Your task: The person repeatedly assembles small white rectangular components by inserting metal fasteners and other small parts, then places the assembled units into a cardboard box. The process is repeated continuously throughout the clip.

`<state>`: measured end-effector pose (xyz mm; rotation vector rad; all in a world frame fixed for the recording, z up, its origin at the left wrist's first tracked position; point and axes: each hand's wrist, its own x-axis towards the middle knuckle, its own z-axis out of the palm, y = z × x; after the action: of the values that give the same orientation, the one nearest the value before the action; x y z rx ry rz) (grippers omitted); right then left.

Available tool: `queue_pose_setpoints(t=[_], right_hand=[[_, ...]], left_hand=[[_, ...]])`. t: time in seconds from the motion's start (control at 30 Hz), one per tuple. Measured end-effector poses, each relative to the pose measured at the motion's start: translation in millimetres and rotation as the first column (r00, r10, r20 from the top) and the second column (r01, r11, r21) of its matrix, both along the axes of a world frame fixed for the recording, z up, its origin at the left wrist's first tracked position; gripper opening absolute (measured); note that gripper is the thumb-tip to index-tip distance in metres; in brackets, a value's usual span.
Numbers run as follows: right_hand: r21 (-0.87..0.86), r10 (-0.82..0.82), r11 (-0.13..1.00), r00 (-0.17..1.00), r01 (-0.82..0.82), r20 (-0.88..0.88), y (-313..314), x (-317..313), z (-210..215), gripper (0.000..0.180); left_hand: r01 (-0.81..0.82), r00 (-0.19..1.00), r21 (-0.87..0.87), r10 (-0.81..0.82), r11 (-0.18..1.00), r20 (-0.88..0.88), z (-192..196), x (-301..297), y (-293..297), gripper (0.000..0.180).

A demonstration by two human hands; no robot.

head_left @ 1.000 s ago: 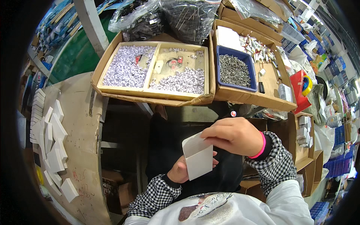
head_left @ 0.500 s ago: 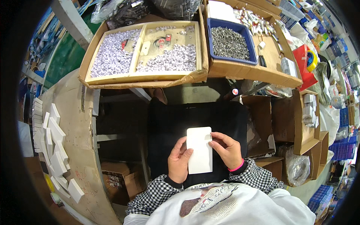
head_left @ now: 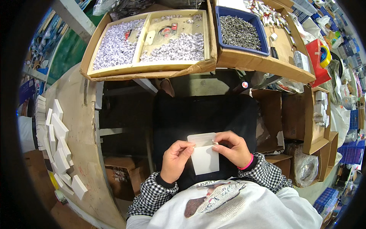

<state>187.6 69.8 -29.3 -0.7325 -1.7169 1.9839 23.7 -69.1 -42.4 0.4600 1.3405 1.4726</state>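
A small white carton [head_left: 205,159] is held upright over my lap, its top flap raised and its mouth showing. My left hand [head_left: 176,157] pinches the carton's upper left edge between thumb and fingers. At the upper right corner, the thumb and fingers of my right hand [head_left: 233,149] grip the rim beside the flap. Whether anything lies inside the carton cannot be made out.
Ahead stand a wooden tray [head_left: 114,68] of small white pieces and a blue bin [head_left: 244,51] of metal parts. White cartons [head_left: 61,160] lie on the left table [head_left: 82,152]. Cardboard boxes [head_left: 295,118] stand at right, near a red tape dispenser [head_left: 317,63].
The carton's top, closed before, is now open with its flap lifted. My left hand has moved up to the carton's upper edge. The whole view has shifted slightly.
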Motion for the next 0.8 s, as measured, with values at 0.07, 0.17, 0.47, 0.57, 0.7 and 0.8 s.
queue_pose_setpoints(t=[0.07, 0.17, 0.47, 0.57, 0.7, 0.8], right_hand=[[-0.226, -0.019, 0.974, 0.998, 0.006, -0.058, 0.6, 0.3, 1.5, 0.031], [-0.145, 0.099, 0.984, 0.995, -0.102, -0.031, 3.3, 2.9, 2.1, 0.027], [0.279, 0.185, 0.945, 0.982, -0.169, -0.031, 18.6, 4.7, 5.9, 0.01], [0.202, 0.259, 0.942, 0.963, -0.268, 0.068, 28.1, 4.8, 14.4, 0.01], [0.234, 0.359, 0.897, 0.927, -0.375, 0.11, 38.7, -2.4, 26.1, 0.021], [0.364, 0.424, 0.808, 0.886, -0.464, 0.189, 46.8, -6.2, 36.3, 0.03]], left_hand=[[-0.02, 0.999, 0.021, 0.019, 1.0, 0.042, 1.1, 1.7, 1.2, 0.016], [-0.075, 0.99, 0.141, 0.057, 0.987, 0.13, 2.0, 6.3, 3.1, 0.032], [0.123, 0.988, 0.104, -0.132, 0.987, 0.084, 2.5, -2.9, 3.2, 0.023], [0.12, 0.974, 0.18, -0.151, 0.976, 0.169, 3.8, 1.2, 4.1, 0.026], [0.126, 0.977, 0.176, -0.153, 0.976, 0.149, 10.6, 4.3, 6.7, 0.03], [0.145, 0.975, 0.163, -0.168, 0.976, 0.142, 17.1, 6.2, 8.4, 0.031]])
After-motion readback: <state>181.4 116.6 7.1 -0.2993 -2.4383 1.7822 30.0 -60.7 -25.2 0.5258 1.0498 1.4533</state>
